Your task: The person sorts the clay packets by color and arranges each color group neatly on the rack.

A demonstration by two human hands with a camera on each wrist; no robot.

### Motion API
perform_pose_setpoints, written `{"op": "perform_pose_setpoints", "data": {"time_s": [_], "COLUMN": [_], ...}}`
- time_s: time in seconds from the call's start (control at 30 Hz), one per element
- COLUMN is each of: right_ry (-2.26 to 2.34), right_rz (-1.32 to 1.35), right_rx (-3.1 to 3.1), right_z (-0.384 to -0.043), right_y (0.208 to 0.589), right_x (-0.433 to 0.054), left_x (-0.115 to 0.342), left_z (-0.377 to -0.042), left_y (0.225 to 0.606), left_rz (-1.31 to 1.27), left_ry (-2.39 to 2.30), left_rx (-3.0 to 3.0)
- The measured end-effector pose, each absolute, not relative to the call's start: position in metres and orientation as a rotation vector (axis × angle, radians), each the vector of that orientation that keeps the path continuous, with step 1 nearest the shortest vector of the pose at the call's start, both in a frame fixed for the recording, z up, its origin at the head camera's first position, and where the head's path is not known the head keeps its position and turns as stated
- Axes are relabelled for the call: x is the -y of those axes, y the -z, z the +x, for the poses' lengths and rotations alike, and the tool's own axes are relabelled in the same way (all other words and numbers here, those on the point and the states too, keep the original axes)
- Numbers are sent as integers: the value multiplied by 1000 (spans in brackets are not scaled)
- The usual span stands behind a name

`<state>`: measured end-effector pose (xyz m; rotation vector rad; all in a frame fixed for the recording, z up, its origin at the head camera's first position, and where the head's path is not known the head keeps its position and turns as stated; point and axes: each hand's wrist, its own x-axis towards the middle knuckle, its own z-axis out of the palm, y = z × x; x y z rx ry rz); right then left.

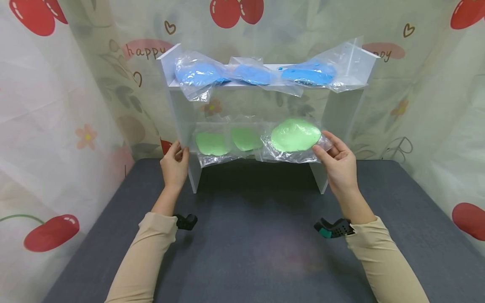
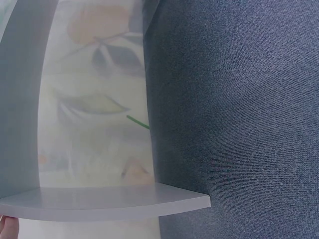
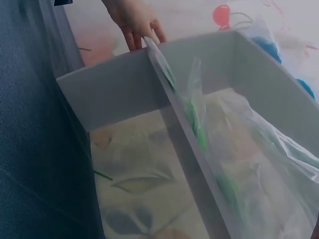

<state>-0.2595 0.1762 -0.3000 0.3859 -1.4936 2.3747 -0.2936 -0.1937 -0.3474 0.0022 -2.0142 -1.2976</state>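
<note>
My right hand [image 1: 341,164] pinches the right edge of a clear plastic bag of smooth green material [image 1: 295,134], thumb in front. This bag tilts at the right end of the lower board of a white two-tier shelf [image 1: 182,113]. Beside it stand two more bags of green material, a left one [image 1: 212,144] and a middle one [image 1: 245,139]. My left hand [image 1: 175,164] touches the shelf's left side panel. In the right wrist view, the fingers of this left hand [image 3: 137,25] lie against the panel's outer face.
Several clear bags of blue material [image 1: 201,75] lie along the shelf's upper board. The shelf stands on a dark grey table [image 1: 250,235], in front of a printed curtain [image 1: 265,38] with cherries and flowers. A dark wrist camera mount [image 1: 335,228] hangs inward from the right wrist.
</note>
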Motion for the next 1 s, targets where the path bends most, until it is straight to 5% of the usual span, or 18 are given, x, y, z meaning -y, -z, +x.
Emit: {"op": "perform_pose_setpoints", "data": {"time_s": [1.0], "right_ry": [-2065], "right_rz": [31], "right_rx": [1462], "right_z": [-290], "right_y": [315], "right_x": [-164], "left_x": [194], "left_z": [-294], "left_y": [348], "left_rz": [8], "left_ry": [1310], "left_rx": [2019]}}
